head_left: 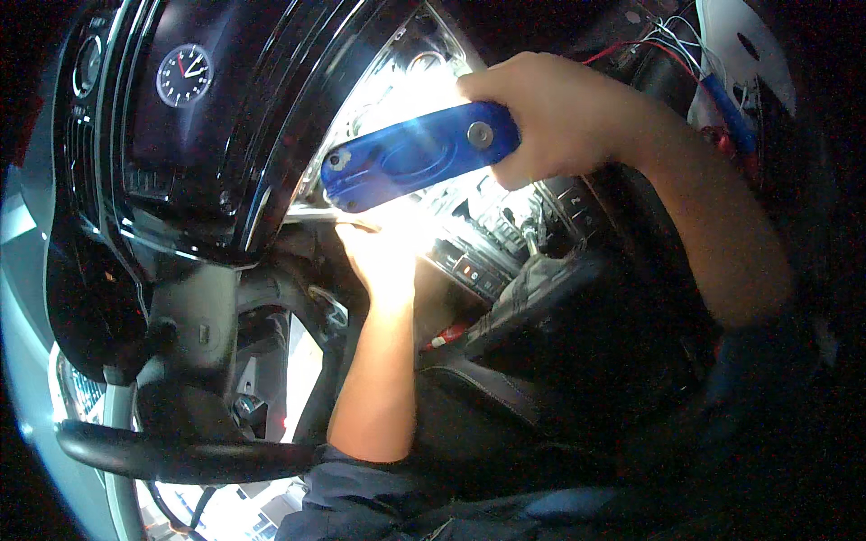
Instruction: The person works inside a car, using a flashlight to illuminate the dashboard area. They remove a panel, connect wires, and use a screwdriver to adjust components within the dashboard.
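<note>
My right hand [564, 117] is closed around one end of a blue folding work light [406, 158], whose body points left over an opening in the car's console. Bright light floods the opening [505, 216], where bare metal and plastic parts show. Below the lamp, my left hand [383, 257] reaches up to the lower edge of the opening, beside a pale trim edge [311, 215]. Glare and the lamp hide most of its fingers, so what it grips, if anything, is unclear.
A glossy black dashboard screen [180, 126] with a clock face stands at the left. The steering wheel [180, 451] is at the lower left. Loose wires [677, 45] hang at the upper right. Near the console lies a red-and-white item [445, 337]. A small button panel [478, 273] borders the opening.
</note>
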